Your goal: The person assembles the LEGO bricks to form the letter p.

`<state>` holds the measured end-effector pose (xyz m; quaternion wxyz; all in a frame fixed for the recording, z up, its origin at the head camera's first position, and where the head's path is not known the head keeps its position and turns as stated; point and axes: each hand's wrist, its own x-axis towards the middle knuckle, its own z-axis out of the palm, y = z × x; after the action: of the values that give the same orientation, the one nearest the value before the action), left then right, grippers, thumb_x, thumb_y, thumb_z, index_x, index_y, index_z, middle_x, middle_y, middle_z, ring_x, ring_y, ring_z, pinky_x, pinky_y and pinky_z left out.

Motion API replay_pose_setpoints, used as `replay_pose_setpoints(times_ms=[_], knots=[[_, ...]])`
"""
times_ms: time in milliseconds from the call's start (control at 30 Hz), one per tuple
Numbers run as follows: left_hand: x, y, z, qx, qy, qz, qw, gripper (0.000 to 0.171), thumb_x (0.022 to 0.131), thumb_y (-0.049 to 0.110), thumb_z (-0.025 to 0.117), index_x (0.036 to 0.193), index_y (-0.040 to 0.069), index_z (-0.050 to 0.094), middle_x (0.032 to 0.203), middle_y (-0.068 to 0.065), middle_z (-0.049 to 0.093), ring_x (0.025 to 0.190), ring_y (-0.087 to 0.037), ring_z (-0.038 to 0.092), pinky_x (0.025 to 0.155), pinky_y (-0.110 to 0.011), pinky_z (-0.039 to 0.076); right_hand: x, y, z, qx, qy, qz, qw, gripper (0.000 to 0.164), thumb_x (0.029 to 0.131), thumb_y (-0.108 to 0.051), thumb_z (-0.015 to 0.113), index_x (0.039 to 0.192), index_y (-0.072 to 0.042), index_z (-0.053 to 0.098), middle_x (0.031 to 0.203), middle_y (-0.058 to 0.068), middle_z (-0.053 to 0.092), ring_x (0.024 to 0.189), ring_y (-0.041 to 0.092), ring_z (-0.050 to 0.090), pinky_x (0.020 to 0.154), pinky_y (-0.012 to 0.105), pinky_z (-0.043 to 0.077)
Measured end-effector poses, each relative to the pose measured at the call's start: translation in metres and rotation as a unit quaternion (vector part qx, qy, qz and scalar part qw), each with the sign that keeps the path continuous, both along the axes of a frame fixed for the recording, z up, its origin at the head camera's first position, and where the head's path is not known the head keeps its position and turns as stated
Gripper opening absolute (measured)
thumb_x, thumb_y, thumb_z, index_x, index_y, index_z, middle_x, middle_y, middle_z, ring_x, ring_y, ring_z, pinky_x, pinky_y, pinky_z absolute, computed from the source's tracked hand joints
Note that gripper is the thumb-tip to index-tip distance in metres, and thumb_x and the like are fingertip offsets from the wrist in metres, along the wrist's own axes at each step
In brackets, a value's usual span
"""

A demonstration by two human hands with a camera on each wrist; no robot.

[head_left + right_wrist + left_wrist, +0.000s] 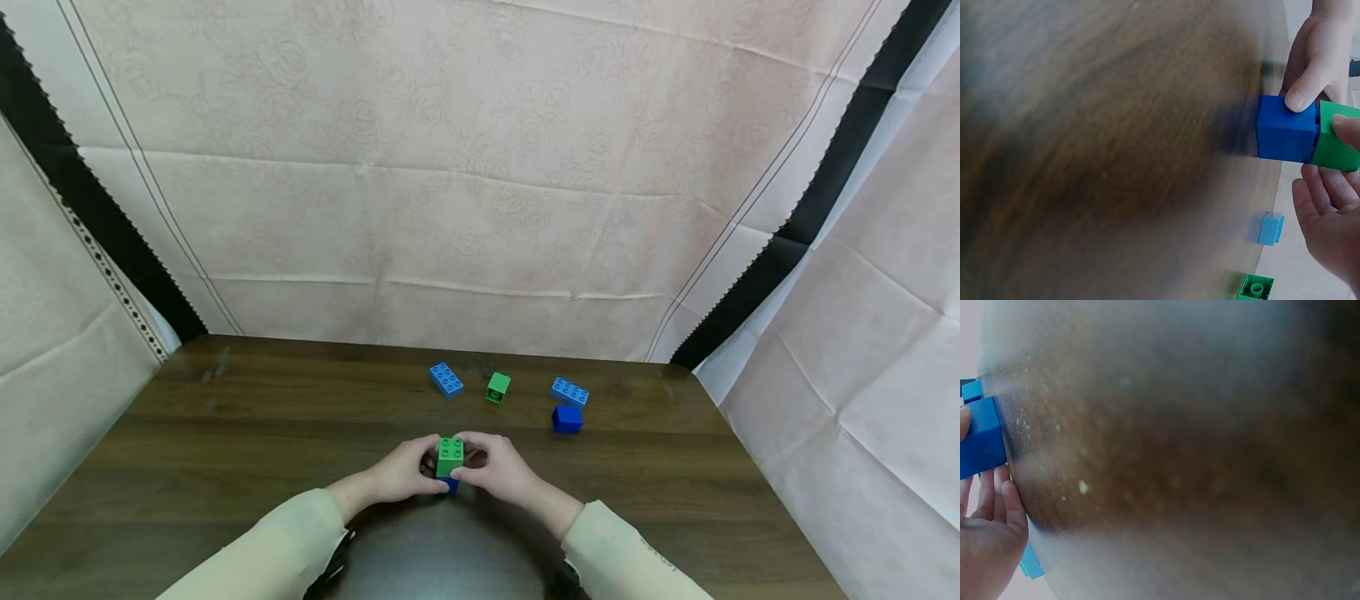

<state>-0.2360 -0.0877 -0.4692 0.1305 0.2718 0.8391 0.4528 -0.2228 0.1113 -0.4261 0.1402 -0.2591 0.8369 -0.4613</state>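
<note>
Between my two hands, a green toy building brick [450, 454] sits on top of a dark blue brick [1286, 130]. A narrow gap with studs showing separates the two in the right wrist view. The blue one stands on the wooden table [300, 417]. From the left, my left hand [405, 472] pinches the blue brick, its thumb across the near face. My right hand [497, 472] grips the green brick from the right, thumb in front and fingers beyond. Some of the fingers are hidden behind the bricks.
Beyond the hands lie a light blue brick [446, 380] and a green brick [497, 388] tipped with its hollow underside showing. Farther right, another light blue brick [570, 392] lies behind a dark blue brick [567, 420]. Pale cloth [450, 208] hangs along the table's far edge.
</note>
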Motion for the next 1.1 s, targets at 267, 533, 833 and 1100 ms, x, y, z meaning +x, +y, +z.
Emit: replay_pose_setpoints(times_ms=[267,533,833,1100], knots=[[0.001,0.000,0.001,-0.002,0.005,0.000,1.0000,0.030,0.080,0.019,0.073,0.100,0.007,0.053,0.092,-0.002,0.060,0.086,-0.012,0.056,0.076,-0.026,0.050,-0.006,0.002,-0.013,0.013,0.015,0.000,1.000,0.028,0.086,-0.015,0.068,0.113,-0.011,0.062,0.104,0.005,0.066,0.095,0.019,0.061,0.086,0.038,0.052],[0.001,0.000,0.000,-0.001,0.007,-0.001,1.0000,0.030,0.080,0.018,0.073,0.099,0.007,0.053,0.091,-0.002,0.060,0.085,-0.012,0.055,0.075,-0.025,0.049,-0.009,0.003,-0.012,0.042,0.043,0.022,0.998,0.026,0.087,-0.019,0.066,0.112,-0.013,0.061,0.105,0.003,0.067,0.097,0.015,0.060,0.088,0.032,0.052],[0.002,-0.001,0.001,0.007,-0.001,-0.004,1.0000,0.029,0.081,0.018,0.073,0.098,0.008,0.053,0.091,-0.001,0.060,0.086,-0.011,0.055,0.076,-0.025,0.049,-0.009,0.000,-0.011,0.059,0.037,0.016,0.997,0.025,0.087,-0.019,0.066,0.111,-0.014,0.062,0.107,0.002,0.067,0.101,0.016,0.061,0.091,0.032,0.050],[0.001,0.000,0.001,0.002,0.004,-0.002,1.0000,0.029,0.081,0.019,0.073,0.098,0.008,0.053,0.091,-0.001,0.060,0.085,-0.011,0.055,0.075,-0.026,0.049,-0.009,0.001,-0.015,0.047,0.041,0.005,0.998,0.026,0.085,-0.017,0.069,0.109,-0.014,0.062,0.108,0.003,0.067,0.101,0.017,0.062,0.090,0.033,0.051]])
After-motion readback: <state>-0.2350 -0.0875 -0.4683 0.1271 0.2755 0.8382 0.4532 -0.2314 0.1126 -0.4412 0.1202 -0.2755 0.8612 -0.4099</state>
